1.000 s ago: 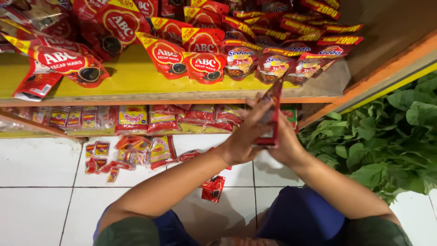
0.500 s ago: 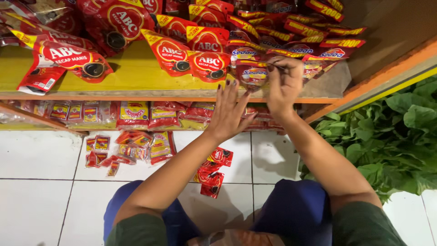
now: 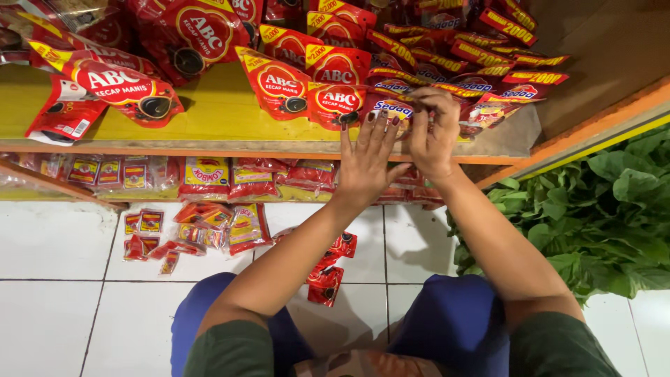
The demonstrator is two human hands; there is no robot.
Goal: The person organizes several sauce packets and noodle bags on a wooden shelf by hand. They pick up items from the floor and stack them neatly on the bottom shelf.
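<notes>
Up at the front edge of the yellow shelf [image 3: 209, 119], both hands are working among small sachets. The left hand [image 3: 368, 162] is lying flat with fingers spread, its fingertips touching the row of red-and-blue sachets [image 3: 394, 106] just beyond them. The right hand [image 3: 434, 136], just beside it, is curling its fingers and pinching one sachet of that row against the shelf edge. To the left of the hands, red sauce pouches [image 3: 279, 82] are overlapping on the same shelf. Below the hands, a lower shelf is carrying flat packets [image 3: 204, 178]. Nearer the person, loose small sachets [image 3: 195, 230] are lying on the white tiled floor [image 3: 56, 307]. Well to the right, leafy greens [image 3: 614, 209] are spreading.
</notes>
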